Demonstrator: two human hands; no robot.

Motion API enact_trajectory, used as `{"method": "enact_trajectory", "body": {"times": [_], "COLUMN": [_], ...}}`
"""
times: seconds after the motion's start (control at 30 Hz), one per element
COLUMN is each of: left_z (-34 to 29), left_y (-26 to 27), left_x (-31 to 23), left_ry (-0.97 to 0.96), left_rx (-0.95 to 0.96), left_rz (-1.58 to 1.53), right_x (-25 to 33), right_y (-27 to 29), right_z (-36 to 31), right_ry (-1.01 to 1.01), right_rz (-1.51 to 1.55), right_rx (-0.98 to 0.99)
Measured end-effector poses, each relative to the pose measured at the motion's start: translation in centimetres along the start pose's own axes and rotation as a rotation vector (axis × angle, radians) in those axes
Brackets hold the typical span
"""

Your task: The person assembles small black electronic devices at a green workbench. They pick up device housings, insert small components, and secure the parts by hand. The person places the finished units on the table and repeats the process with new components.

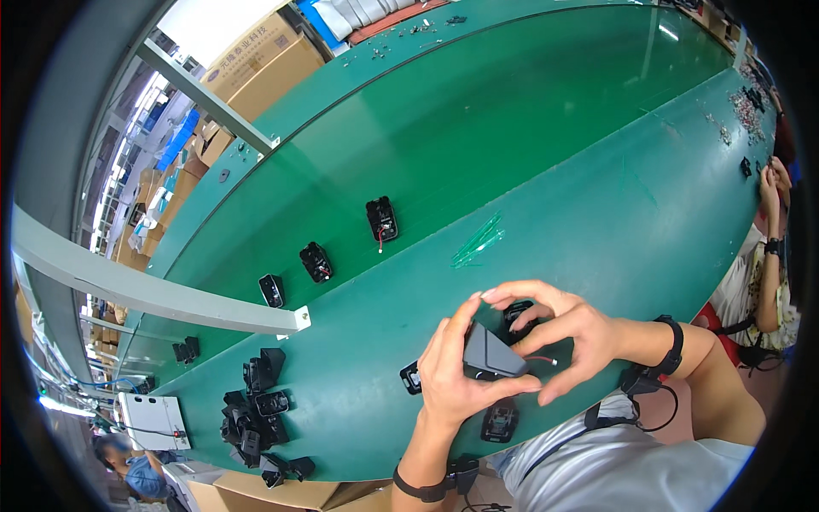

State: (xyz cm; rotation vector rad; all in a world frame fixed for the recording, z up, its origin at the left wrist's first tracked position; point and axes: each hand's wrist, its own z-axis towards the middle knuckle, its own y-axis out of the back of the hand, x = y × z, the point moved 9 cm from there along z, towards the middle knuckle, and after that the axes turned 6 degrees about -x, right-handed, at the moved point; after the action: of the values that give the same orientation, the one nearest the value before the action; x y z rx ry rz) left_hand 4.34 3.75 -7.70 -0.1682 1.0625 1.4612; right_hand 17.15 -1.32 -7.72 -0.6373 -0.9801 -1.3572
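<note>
Between my hands is a black angular plastic casing (495, 352). My left hand (445, 375) grips it from the left, thumb along its lower edge. My right hand (576, 333) curls round from the right, with a fingertip against the casing and its thumb close to my left thumb. A red wire with a white connector (543, 360) sticks out beneath the right fingers. Another black part (520, 319) shows behind those fingers, partly hidden; I cannot tell if it is touched. Below my hands an open black housing (499, 421) lies on the green bench (367, 375), and a smaller black part (411, 377) is left of my left hand.
Several black housings lie piled (252, 418) at the bench's left. Others, such as one with a red wire (381, 219), sit on the green belt (478, 119). A grey metal post (171, 286) stands left. Green plastic strips (478, 241) lie ahead. Another person's hand (772, 192) is far right.
</note>
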Motion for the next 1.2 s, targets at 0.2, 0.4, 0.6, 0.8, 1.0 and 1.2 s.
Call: {"method": "enact_trajectory", "body": {"times": [0.2, 0.4, 0.6, 0.8, 1.0, 1.2], "left_z": [-1.1, -0.4, -0.5, 0.1, -0.3, -0.4], "left_y": [-0.2, -0.5, -1.1, 0.5, 0.1, -0.4], "left_x": [1.2, 0.2, -0.4, -0.8, -1.2, -1.2], "left_ry": [0.18, 0.086, -0.027, -0.018, -0.036, -0.088], "left_rx": [0.037, 0.087, 0.085, 0.026, 0.008, -0.058], "left_rz": [0.034, 0.141, 0.115, 0.263, 0.226, 0.035], "right_x": [-2.6, -4.1, -5.5, -5.8, -5.1, -5.5], "right_y": [-0.9, -1.7, -2.1, -2.1, -2.0, -2.4], "right_z": [-0.7, -1.3, -2.3, -2.6, -2.0, -2.7], "right_ry": [-0.205, -0.491, -0.783, -0.631, -0.576, -0.625], "right_rz": [0.369, 0.544, 0.856, 0.865, 0.919, 1.036], "right_rx": [-0.007, -0.12, -0.321, -0.267, -0.243, -0.239]}}
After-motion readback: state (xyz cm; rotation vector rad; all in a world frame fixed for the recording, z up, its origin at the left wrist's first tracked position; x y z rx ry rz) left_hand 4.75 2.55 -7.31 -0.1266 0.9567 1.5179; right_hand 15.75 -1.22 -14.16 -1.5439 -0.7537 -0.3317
